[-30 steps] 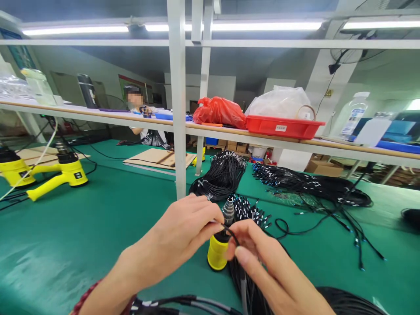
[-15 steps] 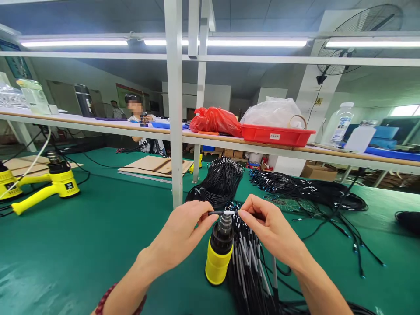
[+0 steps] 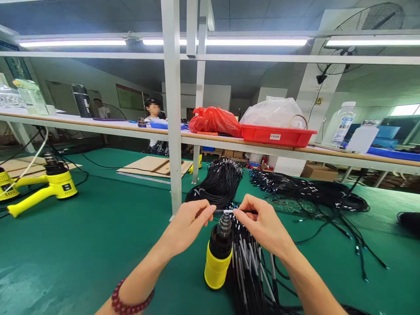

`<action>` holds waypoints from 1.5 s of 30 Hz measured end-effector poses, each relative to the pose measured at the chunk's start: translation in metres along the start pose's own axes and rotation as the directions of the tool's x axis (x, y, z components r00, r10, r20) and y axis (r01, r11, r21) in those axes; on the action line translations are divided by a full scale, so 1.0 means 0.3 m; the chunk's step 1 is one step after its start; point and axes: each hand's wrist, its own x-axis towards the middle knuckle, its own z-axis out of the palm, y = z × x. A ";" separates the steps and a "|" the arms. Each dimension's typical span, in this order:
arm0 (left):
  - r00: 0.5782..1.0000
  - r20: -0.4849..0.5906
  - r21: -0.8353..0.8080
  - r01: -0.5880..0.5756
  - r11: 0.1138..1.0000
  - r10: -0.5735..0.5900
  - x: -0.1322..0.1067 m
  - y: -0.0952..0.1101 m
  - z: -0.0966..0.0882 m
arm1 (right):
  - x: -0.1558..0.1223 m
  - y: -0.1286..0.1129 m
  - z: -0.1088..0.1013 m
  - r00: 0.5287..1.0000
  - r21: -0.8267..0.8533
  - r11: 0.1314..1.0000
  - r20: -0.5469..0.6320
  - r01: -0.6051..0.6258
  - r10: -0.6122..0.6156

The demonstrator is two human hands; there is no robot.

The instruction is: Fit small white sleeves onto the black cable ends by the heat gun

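Between my two hands a thin black cable with a short white sleeve is stretched level. My left hand pinches it on one side of the sleeve, my right hand on the other. Right under the sleeve is the metal nozzle of a yellow heat gun, which stands upright on the green mat. Whether the sleeve touches the nozzle I cannot tell. Beside the gun and beneath my right hand lies a bundle of black cables with grey and white sleeves.
More cable bundles lie behind and to the right. A white post rises beyond my left hand. Other heat guns stand at left. A shelf holds a red tray and bottles. A co-worker is behind it.
Both hands have shifted slightly along the cable's line, and the right fingers sit a little further left. The cable stays over the nozzle. The co-worker behind the shelf has moved right.
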 end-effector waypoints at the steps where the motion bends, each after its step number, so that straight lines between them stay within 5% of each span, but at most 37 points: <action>1: 1.000 -0.003 -0.001 0.006 1.000 -0.006 0.003 -0.002 0.002 | 0.003 0.003 0.001 1.000 -0.008 1.000 -0.001 -0.006 0.006; 24: 0.999 -0.027 -0.068 0.043 0.997 -0.045 0.050 -0.036 0.026 | 0.037 0.034 0.011 0.999 -0.063 0.998 -0.043 -0.012 0.009; 35: 0.998 0.019 -0.045 0.061 0.997 -0.060 0.052 -0.036 0.020 | 0.019 0.007 -0.028 0.995 -0.056 0.995 0.063 0.081 -0.078; 45: 0.998 0.040 -0.091 -0.037 0.995 0.041 0.052 -0.037 0.025 | 0.030 0.025 -0.017 0.998 -0.008 0.999 0.026 0.049 -0.049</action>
